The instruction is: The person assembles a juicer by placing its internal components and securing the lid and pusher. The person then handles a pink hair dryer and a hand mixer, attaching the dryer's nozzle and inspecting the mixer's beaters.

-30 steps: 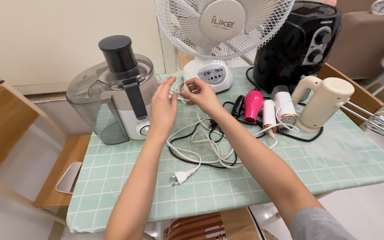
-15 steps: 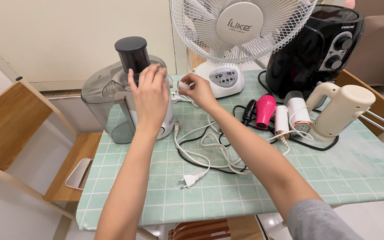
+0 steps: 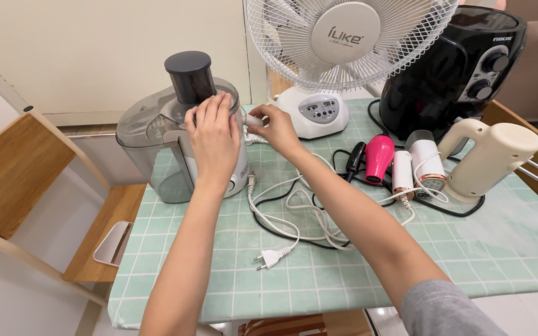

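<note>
Grey juicer (image 3: 175, 134) upper left, one white fan (image 3: 344, 56), two hair dryers, left hand (image 3: 214, 140) spread flat on juicer, right hand (image 3: 274, 127) pinching its white side latch (image 3: 251, 120)

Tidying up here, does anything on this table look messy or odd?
Yes: white and black cords lie tangled mid-table between the juicer and hair dryers, one plug loose near the front edge.

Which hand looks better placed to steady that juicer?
Probably the left hand: it already lies flat on the juicer front, while the right hand pinches a small white part beside it.
</note>
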